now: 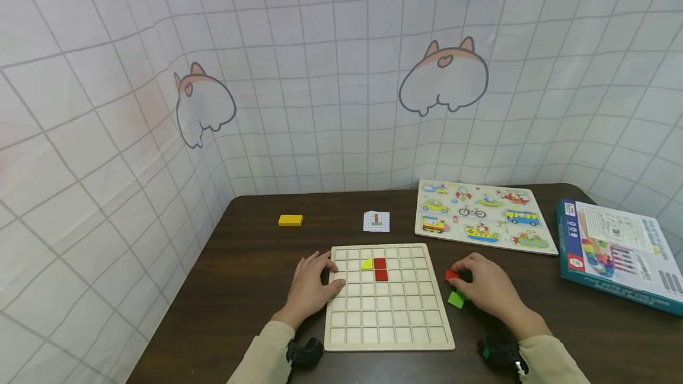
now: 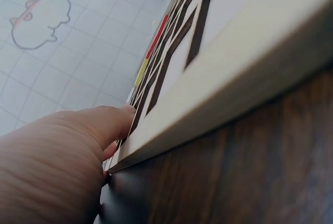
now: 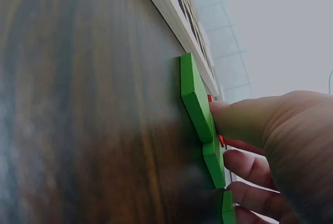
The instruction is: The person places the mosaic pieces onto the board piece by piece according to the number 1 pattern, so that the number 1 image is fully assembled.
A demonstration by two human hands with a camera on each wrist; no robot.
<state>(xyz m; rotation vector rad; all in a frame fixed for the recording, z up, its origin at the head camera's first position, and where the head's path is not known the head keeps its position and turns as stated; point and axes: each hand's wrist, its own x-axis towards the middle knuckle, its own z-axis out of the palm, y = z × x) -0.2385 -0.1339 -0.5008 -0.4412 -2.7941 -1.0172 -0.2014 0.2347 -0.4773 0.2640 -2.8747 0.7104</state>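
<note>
A pale wooden grid board (image 1: 392,345) lies on the table in front of me. In its upper rows sit a yellow piece (image 1: 366,264) with a slanted side and two red squares, one (image 1: 381,275) below the other. My left hand (image 1: 308,289) rests at the board's left edge, thumb and index finger touching the rim. To the right of the board, my right hand (image 1: 488,285) pinches a red tile (image 1: 450,275) between thumb and fingers. Next to it a green tile (image 1: 456,299) lies on the table; the right wrist view shows several green pieces (image 3: 195,96) beside the thumb.
Behind the board lies a small card (image 1: 376,221) printed with a grid pattern. A yellow block (image 1: 290,220) is at the back left. At the back right are a vehicle picture puzzle (image 1: 482,215) and a teal box (image 1: 621,253). A gridded curtain (image 1: 320,88) surrounds the table.
</note>
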